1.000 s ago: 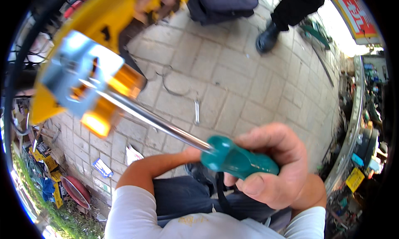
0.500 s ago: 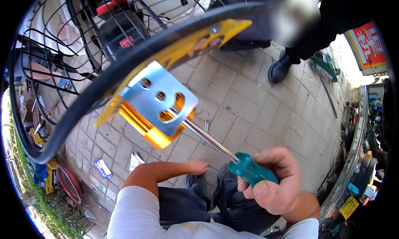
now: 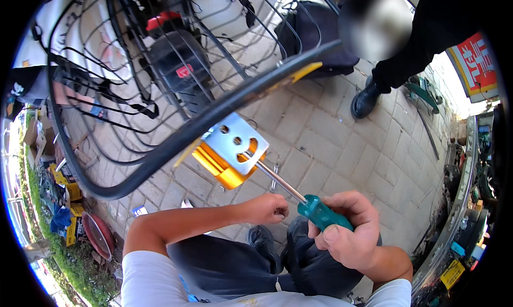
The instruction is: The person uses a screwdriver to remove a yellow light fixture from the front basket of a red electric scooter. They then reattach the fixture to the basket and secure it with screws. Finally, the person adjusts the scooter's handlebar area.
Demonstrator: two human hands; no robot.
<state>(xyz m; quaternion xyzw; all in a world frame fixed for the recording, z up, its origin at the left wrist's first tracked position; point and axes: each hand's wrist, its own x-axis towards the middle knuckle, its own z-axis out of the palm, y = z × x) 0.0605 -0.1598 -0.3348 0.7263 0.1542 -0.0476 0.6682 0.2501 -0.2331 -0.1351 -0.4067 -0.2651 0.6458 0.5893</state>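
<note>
The right hand (image 3: 347,229) is wrapped around the handle of a green-handled screwdriver (image 3: 327,216), thumb and fingers pressing on it from opposite sides. The left hand (image 3: 269,208) is just beside the handle's shaft end, its fingers folded in toward the palm; whether anything small is tucked inside cannot be told. From the grip, the bare metal shaft slants up and to the left, and its far end meets the curved slot in a silver bracket (image 3: 238,141); how deep it reaches is hidden. The bracket is a flat plate with round holes besides the slot, lying against a shiny orange-gold block (image 3: 227,173) that shows along its lower edge. Both are just below the thick black rim (image 3: 160,158) of a wire basket (image 3: 235,61), with a strip of yellow plate (image 3: 307,72) showing along the rim's far end. Behind the wires are a black mudguard (image 3: 176,58) and a tyre (image 3: 196,99). On the paving (image 3: 331,157) beyond the shaft lies a small wrench (image 3: 274,173), partly hidden. Farther off are a dark bag (image 3: 334,58), another person's black boot (image 3: 365,101) and, at far left, a red basin (image 3: 98,236).
</note>
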